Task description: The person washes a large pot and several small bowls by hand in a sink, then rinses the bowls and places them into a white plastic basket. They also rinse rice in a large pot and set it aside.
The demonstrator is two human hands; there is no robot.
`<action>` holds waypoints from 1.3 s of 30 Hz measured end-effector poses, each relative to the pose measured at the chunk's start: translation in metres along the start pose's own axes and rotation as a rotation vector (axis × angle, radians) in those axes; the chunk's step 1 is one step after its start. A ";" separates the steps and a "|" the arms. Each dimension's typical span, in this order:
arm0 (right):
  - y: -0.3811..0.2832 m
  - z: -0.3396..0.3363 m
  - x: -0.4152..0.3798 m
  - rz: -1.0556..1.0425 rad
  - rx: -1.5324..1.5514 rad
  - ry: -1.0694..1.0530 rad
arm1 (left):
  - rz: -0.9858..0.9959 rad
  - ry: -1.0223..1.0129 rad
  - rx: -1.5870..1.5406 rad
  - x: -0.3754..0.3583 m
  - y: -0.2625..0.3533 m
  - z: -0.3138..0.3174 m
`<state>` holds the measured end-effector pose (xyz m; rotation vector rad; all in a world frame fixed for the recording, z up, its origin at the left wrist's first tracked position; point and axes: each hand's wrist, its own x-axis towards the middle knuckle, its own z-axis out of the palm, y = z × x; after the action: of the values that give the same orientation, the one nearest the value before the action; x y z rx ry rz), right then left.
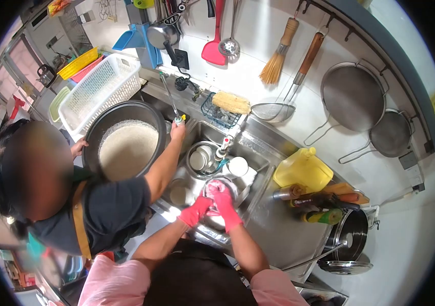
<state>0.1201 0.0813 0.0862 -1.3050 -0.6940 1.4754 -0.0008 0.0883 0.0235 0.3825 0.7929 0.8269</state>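
Note:
Both of my hands wear red-pink rubber gloves and are over the front of the steel sink (264, 189). My left hand (195, 212) grips the near left side of a round, soapy bowl (233, 186). Inside the bowl, my right hand (222, 200) presses with its fingers bent; what it holds, if anything, is hidden by the glove and suds. Behind the bowl, a metal basin (189, 162) holds several white dishes (203, 157) under the faucet (223, 147). To its right are a white cup (238, 166) and other white dishes.
At left, a co-worker (110, 209) holds a large dark pot (89, 148) of cloudy whitish contents and a hose tap (178, 120). A white basket (100, 92) stands behind. Right of the sink are a yellow jug (303, 170), bottles (324, 217) and a steel pot (355, 229). Strainers (352, 97) hang above.

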 end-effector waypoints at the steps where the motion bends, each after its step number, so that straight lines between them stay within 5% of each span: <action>1: 0.003 -0.006 0.005 0.119 -0.004 -0.145 | -0.051 0.045 0.041 0.000 0.004 -0.005; 2: 0.002 -0.014 0.011 0.238 -0.006 -0.290 | -0.104 0.088 0.080 -0.001 0.008 -0.010; 5: 0.033 -0.056 0.034 -0.085 -1.107 -0.608 | -0.241 0.202 0.185 -0.032 0.046 0.018; 8: 0.021 -0.032 0.031 -0.045 -1.632 -0.295 | -0.239 0.252 0.185 -0.034 0.034 0.027; 10: 0.024 -0.024 0.018 -0.194 -1.180 0.150 | -0.215 0.228 0.242 -0.028 0.019 0.027; 12: 0.020 -0.006 0.002 -0.042 -0.653 0.272 | -0.215 0.189 0.311 -0.022 0.014 0.023; 13: 0.092 -0.026 0.035 -0.056 -0.332 0.051 | -0.226 0.163 0.350 -0.023 0.015 0.020; 17: 0.053 -0.042 0.001 -0.078 -0.848 -0.400 | -0.257 0.132 0.472 -0.034 0.018 0.000; 20: 0.058 -0.072 0.012 -0.232 -1.296 -0.246 | -0.172 0.191 0.444 -0.025 0.014 -0.016; 23: -0.012 -0.059 -0.014 0.247 -0.309 0.101 | -0.053 0.287 0.363 -0.019 -0.001 -0.047; 26: 0.027 -0.081 0.005 0.169 -0.043 0.170 | 0.030 0.395 0.296 -0.019 -0.002 -0.066; 30: 0.080 -0.094 0.026 -0.062 -0.567 0.181 | 0.086 0.489 0.219 -0.023 0.011 -0.074; 33: 0.080 -0.087 0.026 0.127 -0.135 0.096 | 0.103 0.530 0.189 -0.027 0.021 -0.084; 37: 0.099 -0.088 0.039 0.013 -0.291 0.040 | -0.039 0.711 0.151 -0.031 0.035 -0.093; 39: 0.082 -0.077 0.033 -0.021 -0.033 -0.101 | -0.078 0.769 0.126 -0.032 0.038 -0.092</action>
<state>0.1716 0.0702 -0.0191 -1.2515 -0.7988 1.5266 -0.1030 0.0884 0.0006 0.1304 1.5686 0.8550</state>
